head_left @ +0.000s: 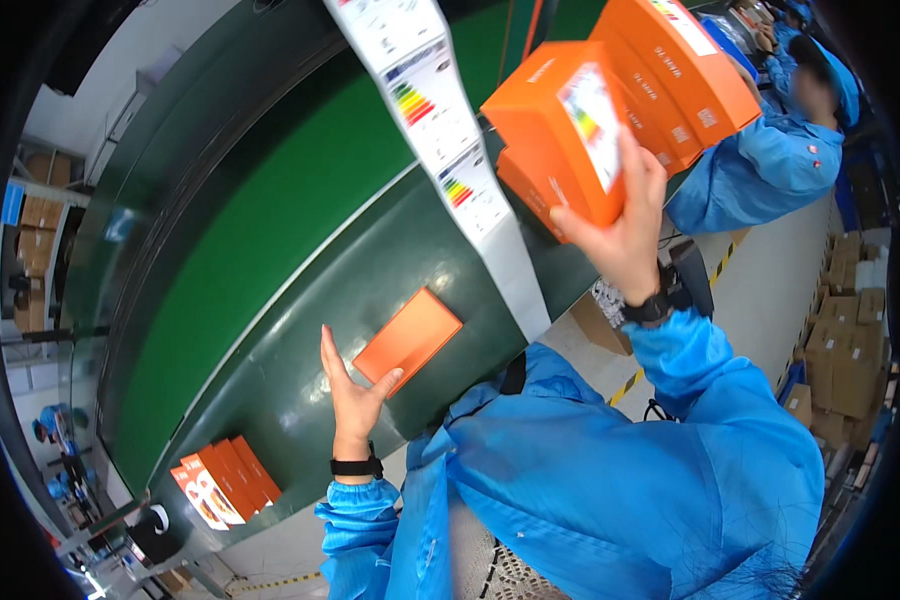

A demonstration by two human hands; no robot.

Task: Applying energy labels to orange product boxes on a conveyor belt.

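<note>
My right hand (625, 225) is raised at the upper right, closed around an orange box (535, 105) with a white energy label on its side. The thumb lies low on the box and the fingers press against the label side. Right beside it stand several more orange boxes (660, 85). My left hand (355, 400) is open, fingers stretched up and thumb out. Its thumb is at the near-left end of a plain orange box (410, 340) lying flat on the dark green bench (300, 375); whether it touches is unclear.
A long strip of energy labels (445, 140) hangs across the bench in front of me. Several orange boxes (225, 480) stand in a row at the lower left. Beyond the bench runs a green conveyor belt (260, 240). A co-worker in blue (760, 165) is close at the right; cartons (845, 350) are stacked behind.
</note>
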